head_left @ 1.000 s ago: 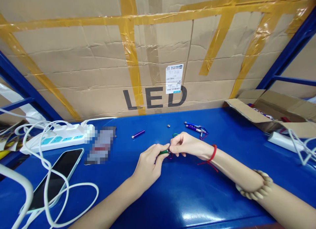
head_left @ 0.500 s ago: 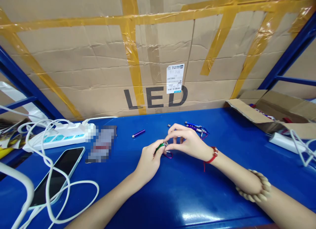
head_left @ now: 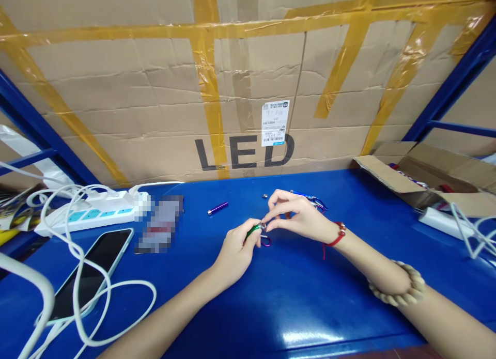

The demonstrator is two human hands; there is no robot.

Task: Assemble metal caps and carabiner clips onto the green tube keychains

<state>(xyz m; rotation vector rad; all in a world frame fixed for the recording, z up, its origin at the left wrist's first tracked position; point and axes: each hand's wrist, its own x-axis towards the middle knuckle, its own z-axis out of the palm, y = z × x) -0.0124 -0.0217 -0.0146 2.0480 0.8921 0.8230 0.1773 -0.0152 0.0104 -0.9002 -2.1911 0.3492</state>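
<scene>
My left hand (head_left: 237, 250) is closed round a slim green metal tube (head_left: 253, 230), which looks like a keychain flashlight. At the tube's upper right end, the thumb and fingertips of my right hand (head_left: 296, 217) pinch a small silver end piece (head_left: 263, 226). Whether that piece is joined to the tube I cannot tell. A purple carabiner clip (head_left: 265, 241) shows just below my fingers. Left of the hands lies a purple tube (head_left: 218, 208) with a silver end. A tiny silver part (head_left: 265, 196) rests behind them. Blue and purple tubes with clips (head_left: 310, 198) are partly hidden behind my right hand.
On the blue table (head_left: 310, 297), a phone (head_left: 93, 276), a white power strip (head_left: 96, 212) and looping white cables occupy the left. An open cardboard box (head_left: 437, 168) and a white adapter (head_left: 445, 223) stand at right. A large taped carton (head_left: 155, 100) closes off the back.
Both hands have shifted slightly to the right with the green tube. My right fingers have moved a little at the silver end. Other things lie as before.
</scene>
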